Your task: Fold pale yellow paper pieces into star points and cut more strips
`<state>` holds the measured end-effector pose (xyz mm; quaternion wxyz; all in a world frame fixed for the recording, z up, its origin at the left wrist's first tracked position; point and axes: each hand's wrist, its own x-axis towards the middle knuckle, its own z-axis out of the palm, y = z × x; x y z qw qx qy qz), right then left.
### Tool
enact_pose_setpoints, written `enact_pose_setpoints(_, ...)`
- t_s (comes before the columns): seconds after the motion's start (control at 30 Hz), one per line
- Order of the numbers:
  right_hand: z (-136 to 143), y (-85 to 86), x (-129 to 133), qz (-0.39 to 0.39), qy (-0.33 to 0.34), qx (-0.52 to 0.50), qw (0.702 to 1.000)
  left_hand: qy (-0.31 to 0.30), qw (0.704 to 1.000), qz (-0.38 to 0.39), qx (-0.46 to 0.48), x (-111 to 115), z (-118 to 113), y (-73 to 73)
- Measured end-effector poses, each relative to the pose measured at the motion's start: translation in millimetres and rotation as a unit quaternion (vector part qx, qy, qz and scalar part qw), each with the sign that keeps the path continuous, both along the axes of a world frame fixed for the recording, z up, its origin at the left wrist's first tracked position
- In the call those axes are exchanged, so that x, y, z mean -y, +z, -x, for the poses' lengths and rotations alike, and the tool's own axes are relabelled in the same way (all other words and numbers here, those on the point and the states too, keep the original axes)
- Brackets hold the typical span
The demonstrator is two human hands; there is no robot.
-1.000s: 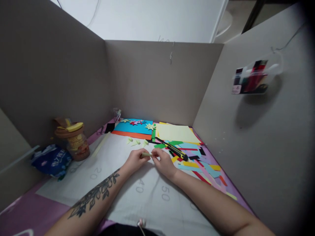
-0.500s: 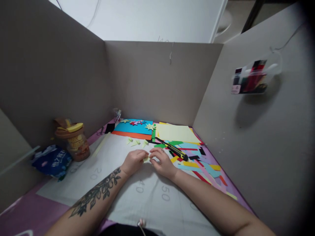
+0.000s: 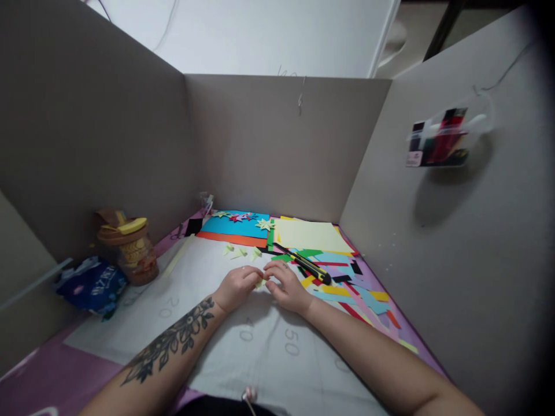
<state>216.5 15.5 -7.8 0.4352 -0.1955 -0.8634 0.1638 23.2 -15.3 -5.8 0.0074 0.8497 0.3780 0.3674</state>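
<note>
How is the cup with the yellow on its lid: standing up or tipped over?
Standing up: the drinking cup has its brown-and-yellow lid at the top, right above its body.

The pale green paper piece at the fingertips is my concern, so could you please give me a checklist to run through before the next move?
1. Pale green paper piece pinched by the left hand: ok.
2. Right hand gripping it too: cannot tell.
3. Its folds aligned: cannot tell, fingers cover them.
4. Three folded paper pieces lying apart from the hands: ok.
5. Utility knife laid down: ok, on the paper scraps.
6. Its blade retracted: cannot tell.
</note>
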Motion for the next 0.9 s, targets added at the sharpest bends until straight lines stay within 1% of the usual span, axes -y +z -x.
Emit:
enact_pose_setpoints(0.17, -0.5, -0.7, -1.4, 0.057, 0.046, 0.002, 0.997, 0.003, 1.000, -0.008, -0.017, 1.1, 1.3, 0.9)
enact_pose_setpoints(0.23, 0.0, -0.3, -1.0, 0.072, 0.052, -0.008, 0.996, 0.000, 1.000, 0.007, 0.003, 0.1, 1.4, 0.3)
enact_pose_setpoints(0.3, 0.6, 0.6, -0.5, 0.077, 0.040, -0.024, 0.996, -0.003, 0.999, 0.028, 0.043, -1.3, 0.5, 0.1)
enact_pose_setpoints(0.4, 1.6, 1.9, -1.2, 0.078, 0.009, -0.037, 0.996, 0.025, 0.991, 0.086, 0.103, -3.6, -2.0, 0.7)
enact_pose_setpoints(0.5, 2.6, 1.0, -3.7, 0.095, -0.006, -0.049, 0.994, 0.061, 0.970, 0.170, 0.160, -5.9, -4.5, 0.8)
enact_pose_setpoints(0.63, 4.8, -4.8, -8.1, 0.177, -0.024, -0.063, 0.982, 0.077, 0.935, 0.240, 0.250, -8.7, -7.8, 0.6)
enact_pose_setpoints(0.8, 9.1, -12.5, -10.5, 0.301, -0.019, -0.094, 0.949, 0.054, 0.898, 0.299, 0.319, -7.5, -14.6, 6.1)
enact_pose_setpoints(0.9, 11.6, -13.9, -10.9, 0.341, -0.008, -0.120, 0.932, 0.038, 0.887, 0.313, 0.338, -5.9, -17.5, 8.4)
